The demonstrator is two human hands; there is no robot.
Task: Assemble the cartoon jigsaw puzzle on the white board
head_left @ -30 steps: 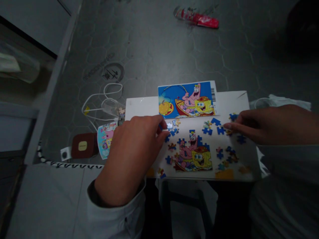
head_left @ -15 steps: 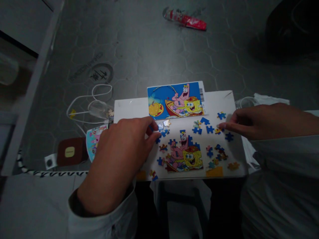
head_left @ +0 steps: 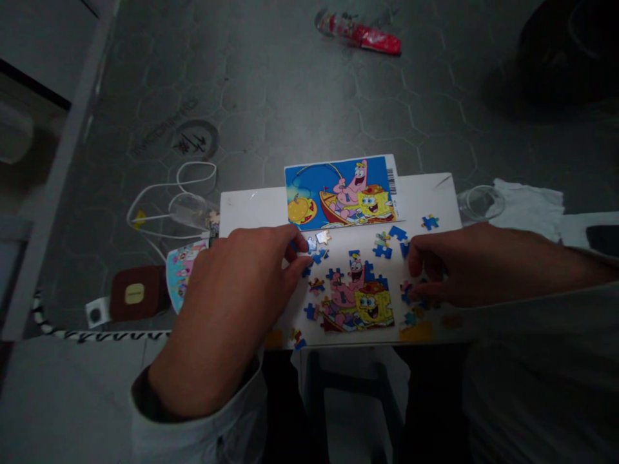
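A partly joined cartoon puzzle [head_left: 360,299] lies on a white box [head_left: 251,209], with loose pieces on both sides. Behind it rests the picture card [head_left: 341,193] with the same scene. My left hand [head_left: 251,283] is at the left of the box, thumb and forefinger apart beside some blue pieces [head_left: 319,256]; nothing shows between them. Over the loose pieces on the right hovers my right hand [head_left: 449,267], its thumb and forefinger apart and no piece visible between them. It covers part of those pieces. A blue piece [head_left: 429,222] lies above it.
Left of the box are a brown square case [head_left: 138,293], a cartoon-printed lid or fan [head_left: 184,267] and a white cable [head_left: 145,187]. To the right are a clear cup [head_left: 483,203] and white tissue [head_left: 529,203]. A red wrapper [head_left: 367,37] lies far back.
My right hand has moved left and a little toward me, now covering pieces that showed before. The cup is now uncovered. My left hand has stayed in place.
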